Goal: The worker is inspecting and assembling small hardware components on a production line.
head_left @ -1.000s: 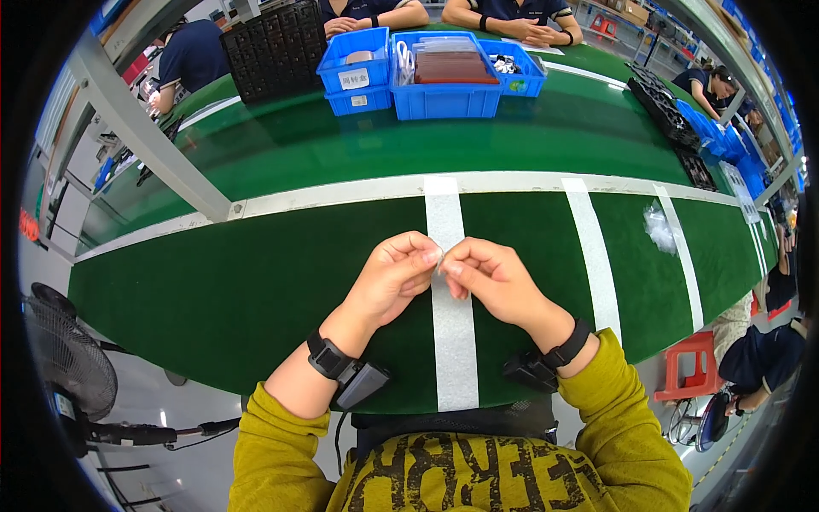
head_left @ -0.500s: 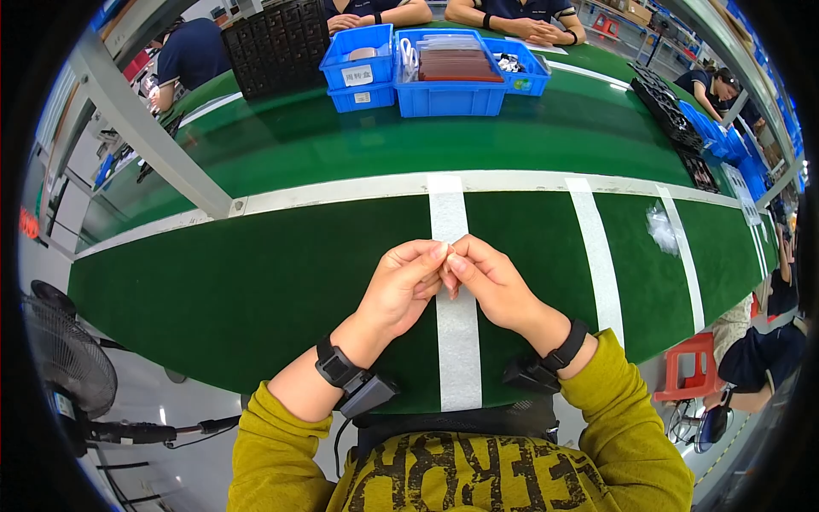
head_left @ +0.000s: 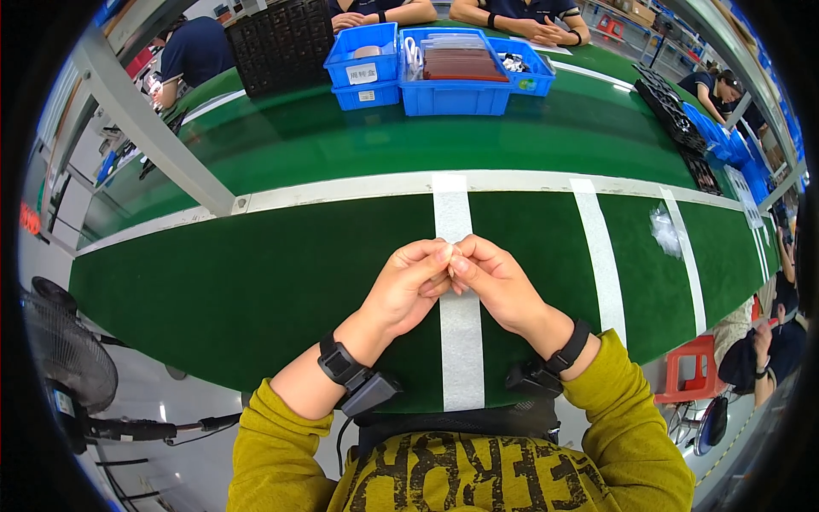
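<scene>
My left hand [head_left: 408, 286] and my right hand [head_left: 497, 284] meet above a white strip [head_left: 461, 358] on the green table. Each is pinched, thumb against forefinger, and the fingertips of both touch. Whatever may sit between them is too small or too hidden to make out. The other fingers are curled inward. Both wrists carry a black strap with a dark box attached.
Beyond a white rail stand blue bins [head_left: 455, 98], one holding reddish-brown sheets, and a black tray [head_left: 279, 51] on edge. Clear plastic bags [head_left: 665, 230] lie at right. A grey post [head_left: 153, 119] rises at left, near a fan [head_left: 68, 358]. Co-workers sit across the table.
My hands stay pinched together in nearly the same place, with the fingers shifting slightly. The whole view has moved a little. At the far right, a person's arm has changed position.
</scene>
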### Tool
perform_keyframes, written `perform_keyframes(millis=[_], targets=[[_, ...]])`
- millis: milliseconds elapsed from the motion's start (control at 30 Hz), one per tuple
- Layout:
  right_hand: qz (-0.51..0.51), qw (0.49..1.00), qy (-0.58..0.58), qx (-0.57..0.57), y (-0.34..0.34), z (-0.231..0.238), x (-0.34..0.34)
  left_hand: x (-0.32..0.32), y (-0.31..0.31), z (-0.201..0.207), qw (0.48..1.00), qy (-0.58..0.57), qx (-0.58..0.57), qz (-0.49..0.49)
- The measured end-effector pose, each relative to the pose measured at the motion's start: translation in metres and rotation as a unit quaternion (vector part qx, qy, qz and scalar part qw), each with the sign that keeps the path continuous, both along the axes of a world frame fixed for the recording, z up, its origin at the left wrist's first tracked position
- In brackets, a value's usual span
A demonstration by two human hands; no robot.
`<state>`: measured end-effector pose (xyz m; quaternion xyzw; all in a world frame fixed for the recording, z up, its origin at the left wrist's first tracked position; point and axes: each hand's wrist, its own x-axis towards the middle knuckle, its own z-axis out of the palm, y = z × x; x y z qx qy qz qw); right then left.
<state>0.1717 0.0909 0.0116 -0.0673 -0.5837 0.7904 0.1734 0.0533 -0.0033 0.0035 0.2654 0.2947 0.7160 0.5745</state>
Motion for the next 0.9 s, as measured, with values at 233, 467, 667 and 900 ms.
perform_keyframes(millis=[233,467,667,900], targets=[[-0.005,0.999,0.008,0.032,0.001,-0.003,0.0,-0.001,0.0,-0.001,1.0,0.0,-0.004,0.002],[-0.013,1.0,0.005,-0.005,0.0,-0.006,-0.002,0.002,0.001,-0.001,1.0,0.016,-0.003,0.026],[0.014,1.0,0.009,-0.019,0.0,-0.003,0.001,0.001,-0.001,0.002,1.0,-0.016,0.011,0.003],[0.009,1.0,0.011,0.021,-0.003,0.003,0.002,0.0,0.0,-0.001,0.999,-0.048,-0.006,-0.008]])
